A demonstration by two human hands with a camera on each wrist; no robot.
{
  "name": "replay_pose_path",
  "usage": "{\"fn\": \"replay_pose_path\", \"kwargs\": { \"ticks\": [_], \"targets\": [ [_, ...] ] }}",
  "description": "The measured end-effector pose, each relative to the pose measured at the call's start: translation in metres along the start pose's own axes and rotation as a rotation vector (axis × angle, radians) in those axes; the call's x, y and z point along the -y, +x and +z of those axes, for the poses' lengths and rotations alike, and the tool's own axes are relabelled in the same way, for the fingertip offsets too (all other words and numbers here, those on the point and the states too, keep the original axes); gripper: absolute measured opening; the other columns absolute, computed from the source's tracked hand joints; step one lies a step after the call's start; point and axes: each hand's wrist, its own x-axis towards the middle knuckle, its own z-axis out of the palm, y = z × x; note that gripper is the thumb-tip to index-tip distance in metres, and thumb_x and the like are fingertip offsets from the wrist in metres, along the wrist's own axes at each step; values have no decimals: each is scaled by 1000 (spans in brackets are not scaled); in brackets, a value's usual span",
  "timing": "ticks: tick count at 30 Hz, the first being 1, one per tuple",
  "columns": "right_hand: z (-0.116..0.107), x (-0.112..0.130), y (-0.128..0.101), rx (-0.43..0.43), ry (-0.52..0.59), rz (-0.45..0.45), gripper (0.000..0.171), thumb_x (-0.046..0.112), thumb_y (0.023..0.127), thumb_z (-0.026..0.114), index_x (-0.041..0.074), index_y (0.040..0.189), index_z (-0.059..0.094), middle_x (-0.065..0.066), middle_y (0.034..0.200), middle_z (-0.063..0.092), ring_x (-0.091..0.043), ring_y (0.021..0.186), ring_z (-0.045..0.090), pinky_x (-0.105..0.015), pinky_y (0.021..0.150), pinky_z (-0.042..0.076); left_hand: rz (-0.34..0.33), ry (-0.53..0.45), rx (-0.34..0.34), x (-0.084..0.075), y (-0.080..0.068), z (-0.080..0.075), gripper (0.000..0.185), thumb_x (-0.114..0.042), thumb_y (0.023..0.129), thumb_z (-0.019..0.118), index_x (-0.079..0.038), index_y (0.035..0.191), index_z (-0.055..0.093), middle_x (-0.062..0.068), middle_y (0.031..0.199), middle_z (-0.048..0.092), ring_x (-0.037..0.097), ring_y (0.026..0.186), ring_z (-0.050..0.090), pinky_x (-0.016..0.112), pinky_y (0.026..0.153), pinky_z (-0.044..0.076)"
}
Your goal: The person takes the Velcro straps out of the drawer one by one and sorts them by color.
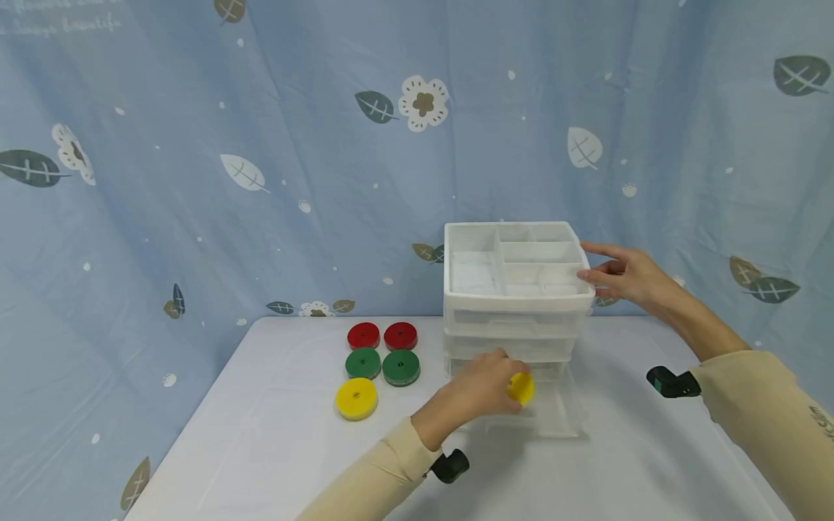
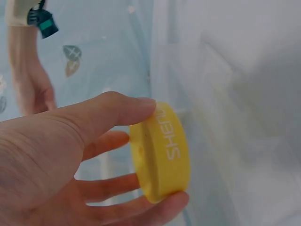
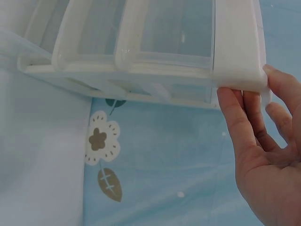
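The left hand [image 1: 478,391] reaches forward with a bent wrist, thumb on top and fingers [image 2: 117,188] curled beneath, pinching something between them. The right hand [image 1: 622,273] stretches out further and higher, fingers [image 3: 244,127] straight and together, thumb raised, both forearms in cream sleeves

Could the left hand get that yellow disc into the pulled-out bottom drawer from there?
Probably yes. The left hand pinches the yellow disc right over the open bottom drawer, with nothing visible between them. The right hand rests on the drawer unit's top corner.
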Motion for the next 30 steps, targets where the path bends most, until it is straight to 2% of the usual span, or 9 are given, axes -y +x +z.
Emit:
{"fn": "replay_pose_path", "kwargs": {
  "ticks": [6,12,16,20,24,30],
  "targets": [
    [0,-1,1,2,3,13,82,46,92,65,18,157,23,-26,125,57,-9,91,68,-33,80,60,-26,-34,-40,27,-25,-12,46,-28,79,81,-25,122,67,-2,110,63,11,88,53,21,71,47],
    [1,0,1,-2,-4,11,82,47,91,65,18,157,24,-26,125,58,-8,89,67,-32,78,60,-99,-42,-77,61,-53,-21,49,-27,78,82,-24,124,66,1,112,63,15,92,54,27,79,49],
    [0,0,1,-3,-9,12,82,46,92,65,18,157,24,-26,124,58,-6,87,67,-31,78,60,-162,1,-84,83,-67,-22,56,-26,78,81,-24,130,62,4,112,62,17,86,52,27,71,47],
    [0,-1,2,-1,-12,25,83,48,91,65,19,157,23,-25,125,57,-7,89,67,-31,79,60,-205,17,-77,101,-79,-16,57,-23,78,80,-22,132,62,7,111,60,17,84,49,27,67,43],
    [0,-1,3,0,-15,38,84,50,90,65,21,157,23,-24,127,55,-11,93,66,-32,80,60,-217,6,-69,114,-88,-3,49,-22,79,80,-18,126,67,7,108,61,17,85,48,28,72,44],
    [0,-1,4,-9,-26,50,85,50,89,65,21,157,23,-25,128,54,-16,96,66,-33,81,60,-224,4,-65,124,-93,15,45,-23,78,82,-17,120,70,6,105,62,17,86,50,32,74,49]
  ]
}}
